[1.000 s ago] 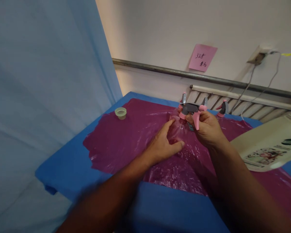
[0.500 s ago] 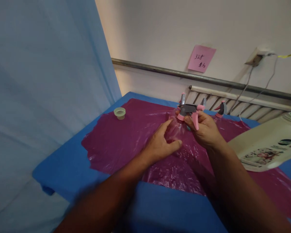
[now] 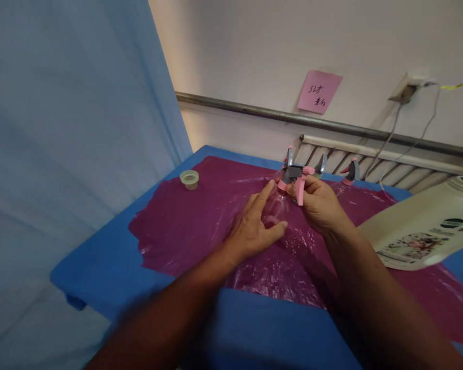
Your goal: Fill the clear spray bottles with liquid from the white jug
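A clear spray bottle (image 3: 280,206) with a grey and pink trigger head (image 3: 293,174) stands on the purple plastic sheet (image 3: 193,221). My left hand (image 3: 250,226) rests around the left and near side of its body, thumb and index finger spread wide along it. With my right hand (image 3: 320,203) I grip the head at its pink collar, fingers bent and thumb in front. The bottle's lower part is hard to make out against the sheet. Behind it are other trigger heads, one grey and pink (image 3: 350,172) and one mostly grey (image 3: 321,164).
A big cream jug (image 3: 416,231) with a label leans in at the right, close to my right forearm. A small pale green cup-like piece (image 3: 189,179) sits on the sheet at the left. Blue cloth (image 3: 96,262) covers the table; a radiator (image 3: 370,162) and pipe run behind.
The trigger head has shifted slightly left, with my right hand on its collar. My left hand stays around the bottle, nearly in the same place.
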The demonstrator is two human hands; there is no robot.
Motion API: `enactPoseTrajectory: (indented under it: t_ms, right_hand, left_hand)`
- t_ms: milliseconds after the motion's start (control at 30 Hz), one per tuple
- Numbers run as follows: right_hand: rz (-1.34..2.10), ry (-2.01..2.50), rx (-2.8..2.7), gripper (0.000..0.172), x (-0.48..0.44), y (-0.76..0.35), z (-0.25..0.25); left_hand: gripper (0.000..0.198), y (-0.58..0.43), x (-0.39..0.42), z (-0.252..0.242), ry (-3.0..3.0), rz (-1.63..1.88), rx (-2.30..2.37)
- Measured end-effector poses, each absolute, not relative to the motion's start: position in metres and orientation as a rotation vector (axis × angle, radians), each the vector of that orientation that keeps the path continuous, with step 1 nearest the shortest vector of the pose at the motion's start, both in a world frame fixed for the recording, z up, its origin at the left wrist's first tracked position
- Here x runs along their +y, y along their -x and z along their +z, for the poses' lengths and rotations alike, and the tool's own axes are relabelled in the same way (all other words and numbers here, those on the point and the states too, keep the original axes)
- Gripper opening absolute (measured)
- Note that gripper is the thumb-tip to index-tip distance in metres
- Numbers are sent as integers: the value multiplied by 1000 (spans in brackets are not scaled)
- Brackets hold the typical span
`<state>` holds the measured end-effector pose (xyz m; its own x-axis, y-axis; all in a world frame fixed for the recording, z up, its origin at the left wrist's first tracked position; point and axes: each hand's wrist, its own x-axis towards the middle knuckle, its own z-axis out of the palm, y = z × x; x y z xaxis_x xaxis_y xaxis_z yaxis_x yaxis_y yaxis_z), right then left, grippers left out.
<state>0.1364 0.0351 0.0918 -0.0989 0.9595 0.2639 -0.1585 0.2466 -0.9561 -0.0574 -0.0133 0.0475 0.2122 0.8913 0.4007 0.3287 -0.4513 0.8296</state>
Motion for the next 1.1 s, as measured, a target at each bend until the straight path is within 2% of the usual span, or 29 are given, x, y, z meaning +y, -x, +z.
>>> enactPoseTrajectory:
  t_ms: [433, 1100]
  right_hand:
    - [1142, 958, -1269, 58, 34, -141, 99]
    - [1117, 971, -1398, 59, 37, -149, 96]
  left_hand:
    - [102, 58, -8, 37, -2073, 1214, 1225]
    - [102, 58, -13, 42, -2221, 1071, 1332]
